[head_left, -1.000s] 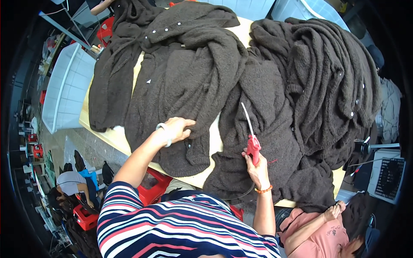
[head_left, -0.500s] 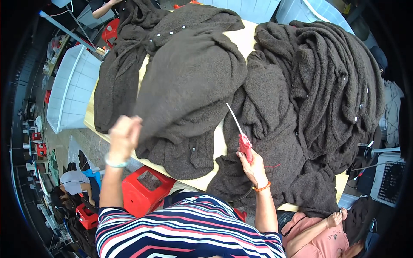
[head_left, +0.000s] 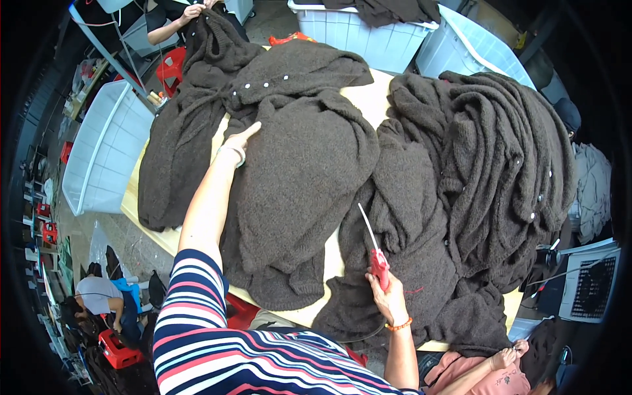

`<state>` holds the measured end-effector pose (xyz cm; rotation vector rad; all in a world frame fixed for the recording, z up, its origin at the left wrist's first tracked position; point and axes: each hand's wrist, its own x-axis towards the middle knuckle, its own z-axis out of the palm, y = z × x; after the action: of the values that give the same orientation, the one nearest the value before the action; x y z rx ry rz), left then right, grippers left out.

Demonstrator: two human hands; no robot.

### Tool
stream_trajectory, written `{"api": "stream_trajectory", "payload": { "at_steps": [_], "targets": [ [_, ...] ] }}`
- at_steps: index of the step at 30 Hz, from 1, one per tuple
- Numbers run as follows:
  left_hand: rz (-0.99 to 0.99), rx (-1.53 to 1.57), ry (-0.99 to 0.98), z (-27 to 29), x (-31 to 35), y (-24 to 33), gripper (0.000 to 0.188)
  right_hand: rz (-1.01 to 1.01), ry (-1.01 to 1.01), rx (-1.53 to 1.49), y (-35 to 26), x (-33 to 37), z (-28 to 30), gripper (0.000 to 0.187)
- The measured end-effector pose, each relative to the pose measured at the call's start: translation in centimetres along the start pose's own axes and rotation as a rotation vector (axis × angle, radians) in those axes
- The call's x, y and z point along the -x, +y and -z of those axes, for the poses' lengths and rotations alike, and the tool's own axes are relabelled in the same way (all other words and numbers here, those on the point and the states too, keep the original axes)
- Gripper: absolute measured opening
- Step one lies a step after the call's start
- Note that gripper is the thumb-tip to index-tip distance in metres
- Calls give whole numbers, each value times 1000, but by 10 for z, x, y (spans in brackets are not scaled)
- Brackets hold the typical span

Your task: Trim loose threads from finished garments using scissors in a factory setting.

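Observation:
A dark brown knitted sweater [head_left: 303,178] lies spread over the middle of the table. At its upper left edge, my left hand [head_left: 242,139] touches the knit with fingers stretched out. My right hand [head_left: 390,297] is closed round the red handle of an air gun [head_left: 378,263], whose long thin pale nozzle points up and away from me. The nozzle is over another brown garment [head_left: 421,230], apart from the spread sweater. A hose runs low beside my right wrist. Under the spread sweater, more brown knit shows at the near edge.
A large heap of brown sweaters [head_left: 507,171] with white buttons covers the right side. More garments [head_left: 178,151] lie at the left. White bins [head_left: 108,151] stand around the table [head_left: 372,99]. One person's hands [head_left: 192,12] hold knitwear at the far left; a person in pink [head_left: 484,375] sits near right.
My left hand has moved forward from the near left to the sweater's upper left edge. The sweater, lifted and blurred before, now lies flatter. My right hand still holds the air gun.

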<state>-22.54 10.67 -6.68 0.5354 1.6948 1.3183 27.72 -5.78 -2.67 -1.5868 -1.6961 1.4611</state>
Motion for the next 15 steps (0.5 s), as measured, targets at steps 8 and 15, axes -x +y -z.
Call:
{"api": "stream_trajectory", "payload": {
  "at_steps": [8,15],
  "targets": [
    [-852,-243,-47,-121,19,122,24,-52,90,-90,9,2,1,22],
    [-934,-1373,-925,-180,136,-1,54,2,156,-179,21,-2,5,23]
  ]
}}
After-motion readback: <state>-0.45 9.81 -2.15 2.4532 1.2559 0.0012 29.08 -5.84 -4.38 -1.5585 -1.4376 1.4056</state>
